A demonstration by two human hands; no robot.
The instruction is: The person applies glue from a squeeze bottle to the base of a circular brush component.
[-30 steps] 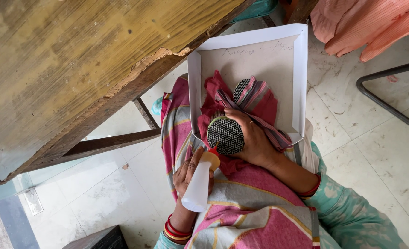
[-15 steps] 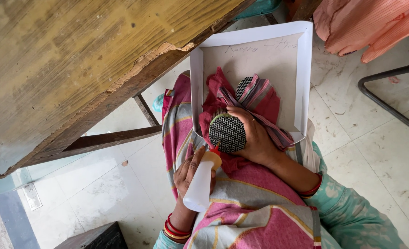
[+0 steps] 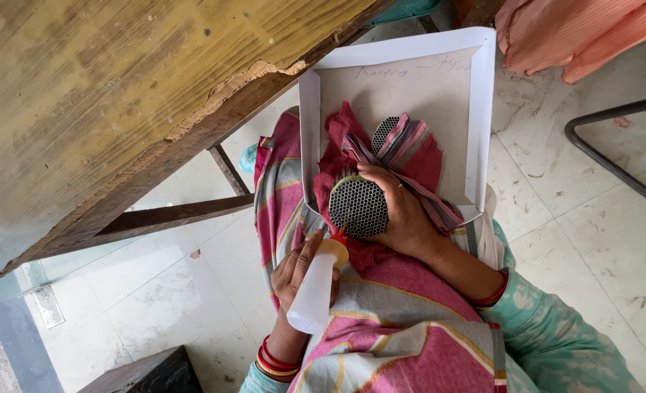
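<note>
My left hand (image 3: pixel 298 266) grips a white squeeze bottle (image 3: pixel 314 287) with an orange cap; its red tip touches the lower edge of a round black mesh disc (image 3: pixel 358 207). My right hand (image 3: pixel 403 215) holds that disc on edge over my lap. A red and pink striped cloth (image 3: pixel 410 149) is bunched around the disc. A second mesh disc (image 3: pixel 385 131) peeks out of the cloth farther up. All of this lies in a shallow white cardboard tray (image 3: pixel 481 109) resting on my knees.
A worn wooden table (image 3: pixel 119 94) with a chipped edge fills the upper left, its dark brace (image 3: pixel 156 218) underneath. A black metal frame (image 3: pixel 614 145) stands at the right on the pale tiled floor (image 3: pixel 577 240). Orange fabric (image 3: pixel 577 33) hangs at the top right.
The bottle tip has stayed at the disc's lower edge. Both hands and the tray have barely shifted.
</note>
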